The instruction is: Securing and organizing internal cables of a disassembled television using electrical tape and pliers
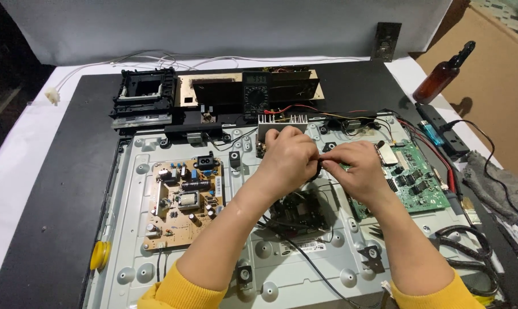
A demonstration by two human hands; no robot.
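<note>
Both hands meet over the middle of an opened flat-screen chassis [305, 269] lying back-up on the tabletop, and between them they pinch a thin black wire [319, 167]. The left hand [287, 157] is curled almost shut, fingertips pressed on the wire's near end; the right hand [356, 169] is likewise closed in a fine pinch, thumb and forefinger meeting those of the left. What the wire ends in is hidden between the fingers. Work this small seems best done with the wrists propped on the metal back plate, the pull kept along the line of the wire rather than across it, and the slack lead [310, 260] trailing toward the near edge kept clear of the small dark board [299, 212] beneath the hands. A tan power board [182, 200] sits toward the left edge of the chassis, a green main board [416, 180] toward the right, with red leads [436, 154] running past it. A multimeter [255, 94] stands propped at the far edge, just behind a finned heat sink [282, 123]. An amber spray bottle [442, 74] lies near the far right corner.
</note>
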